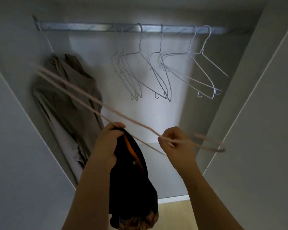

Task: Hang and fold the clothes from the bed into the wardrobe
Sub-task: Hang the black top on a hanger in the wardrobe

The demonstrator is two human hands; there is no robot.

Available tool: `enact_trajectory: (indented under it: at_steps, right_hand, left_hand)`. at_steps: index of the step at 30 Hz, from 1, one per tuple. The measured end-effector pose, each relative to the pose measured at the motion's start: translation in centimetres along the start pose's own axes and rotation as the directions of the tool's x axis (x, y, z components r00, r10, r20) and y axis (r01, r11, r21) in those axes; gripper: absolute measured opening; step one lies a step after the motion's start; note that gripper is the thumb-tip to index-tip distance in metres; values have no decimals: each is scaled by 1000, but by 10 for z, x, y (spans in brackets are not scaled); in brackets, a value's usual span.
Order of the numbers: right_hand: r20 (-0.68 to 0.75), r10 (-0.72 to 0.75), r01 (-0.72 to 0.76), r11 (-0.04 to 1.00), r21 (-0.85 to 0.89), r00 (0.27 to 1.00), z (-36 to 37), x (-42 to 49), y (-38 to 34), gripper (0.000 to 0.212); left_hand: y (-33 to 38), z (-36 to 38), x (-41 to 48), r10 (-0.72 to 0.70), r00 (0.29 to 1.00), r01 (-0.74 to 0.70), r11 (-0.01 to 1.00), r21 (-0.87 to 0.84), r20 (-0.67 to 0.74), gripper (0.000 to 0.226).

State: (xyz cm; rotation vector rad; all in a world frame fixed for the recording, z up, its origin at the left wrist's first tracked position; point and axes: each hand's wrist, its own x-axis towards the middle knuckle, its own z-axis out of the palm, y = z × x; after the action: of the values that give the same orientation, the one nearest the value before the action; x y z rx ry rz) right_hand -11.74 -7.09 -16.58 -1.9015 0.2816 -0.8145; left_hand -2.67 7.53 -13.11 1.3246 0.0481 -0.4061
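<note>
I stand in front of the open wardrobe. My left hand [109, 143] grips the top of a black garment [131, 185] with an orange lining, which hangs down between my arms. My right hand [175, 141] pinches a pale pink hanger [83, 97] near its neck. The hanger's hook sticks out to the right of that hand and its long arms reach up to the left. The hanger is blurred. One of its arms runs past my left hand at the garment's top; I cannot tell whether it is inside the garment.
A metal rail [128, 28] crosses the top of the wardrobe with several bare wire hangers [156, 72] on it. A beige garment [68, 97] hangs at the left end. The wardrobe doors [259, 113] stand open on both sides. Wooden floor [173, 213] shows below.
</note>
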Motion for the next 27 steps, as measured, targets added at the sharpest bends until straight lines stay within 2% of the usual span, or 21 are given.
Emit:
enact_trajectory:
  at_steps: [3, 5, 7, 9, 11, 13, 15, 17, 20, 23, 27]
  right_hand:
    - [114, -56, 31, 977, 211, 992, -12, -4, -12, 31]
    - [232, -94, 33, 967, 254, 968, -15, -5, -23, 29]
    - [322, -101, 26, 972, 232, 941, -15, -6, -33, 28]
    - [378, -114, 42, 980, 194, 919, -14, -5, -42, 29]
    - [432, -102, 27, 984, 177, 896, -14, -2, -51, 28]
    - [483, -65, -15, 987, 160, 873, -14, 2, -58, 16]
    - [459, -65, -29, 980, 195, 886, -12, 4, -63, 7]
    - [349, -64, -36, 962, 272, 935, -7, 4, -64, 23]
    - [213, -26, -45, 946, 322, 977, -2, 7, -61, 30]
    - [198, 28, -86, 953, 291, 980, -2, 7, -55, 32]
    - [220, 61, -125, 949, 290, 973, -4, 3, -48, 31]
  left_hand:
    - [-7, 5, -6, 33, 997, -32, 999, -20, 76, 55]
    - [-8, 4, -7, 68, 996, -69, 998, 8, 58, 47]
    - [-7, 1, -6, 98, 995, -97, 978, 183, 3, 33]
    - [-5, -2, -5, 129, 992, -124, 950, 287, -2, 31]
    - [-3, -3, -4, 108, 994, -104, 954, 281, 1, 30]
    - [0, -2, -6, 45, 999, -39, 981, 192, -27, 27]
    - [3, -3, -6, 29, 998, -20, 985, 170, -51, 26]
    - [6, -7, -6, 50, 996, -32, 974, 222, -73, 28]
    - [6, -14, -2, 104, 990, -65, 939, 338, -99, 24]
    - [6, -22, 3, 236, 956, -134, 876, 463, -171, 20]
    - [8, -35, 3, 346, 880, -179, 877, 445, -326, 15]
